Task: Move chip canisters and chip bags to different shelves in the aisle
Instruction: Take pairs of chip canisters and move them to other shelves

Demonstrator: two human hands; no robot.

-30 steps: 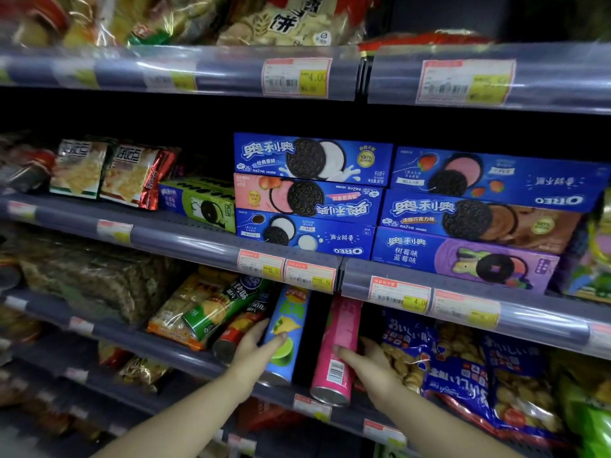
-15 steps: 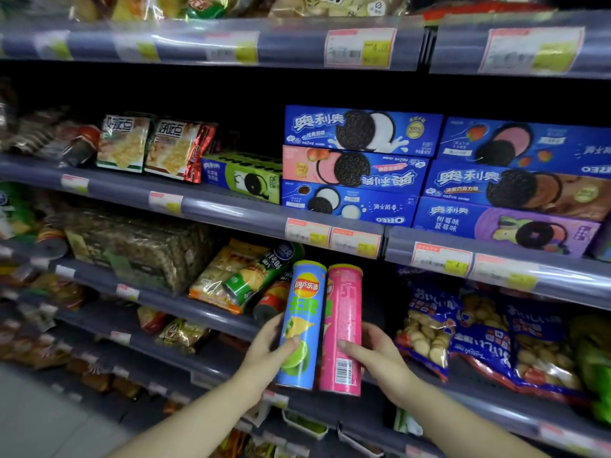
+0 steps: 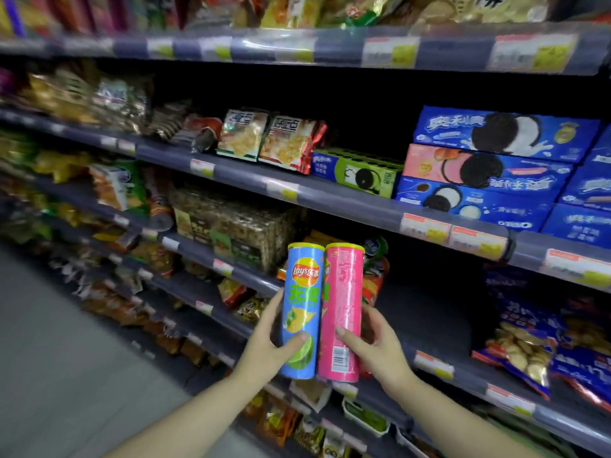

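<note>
Blue canister [image 3: 301, 312] in left fingers [image 3: 292, 342], pink canister [image 3: 342, 312] in right fingers [image 3: 345, 337]

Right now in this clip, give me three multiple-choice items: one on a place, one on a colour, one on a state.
1. Where is the green cookie box?
A. left of the blue cookie boxes
B. on the floor
C. on the top shelf

2. What colour is the canister in the right hand?
A. yellow
B. pink
C. black

3. How are the two canisters held?
A. lying flat on a shelf
B. upright, side by side, off the shelf
C. stacked end to end

Answers: 1 A, it sits beside the stacked blue boxes. 2 B, the left hand has the blue canister. 3 B, one hand grips each.
</note>
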